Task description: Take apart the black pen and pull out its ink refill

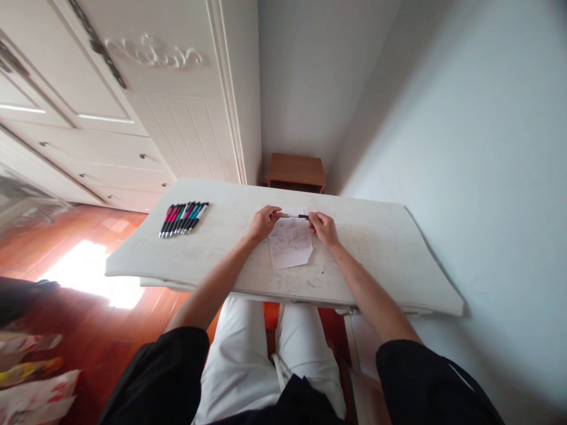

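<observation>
Between my two hands, a pen (296,216) with a black part at the right and a paler part at the left lies level over the top of a paper sheet. My left hand (266,222) is closed in a pinch at the pale end. At the black end, the fingers of my right hand (322,226) are closed on it too. The sheet of paper (290,245), covered in dense scribbles, lies on the white table (225,236) below. Several pens (183,219) with pink, green, blue and white barrels and black grips lie side by side to the left.
A white wardrobe (186,118) stands beyond the table at the left, with a bare wall (478,147) along the right. Behind the table is a small brown wooden cabinet (296,170). Bags (39,389) lie on the wooden floor at the lower left.
</observation>
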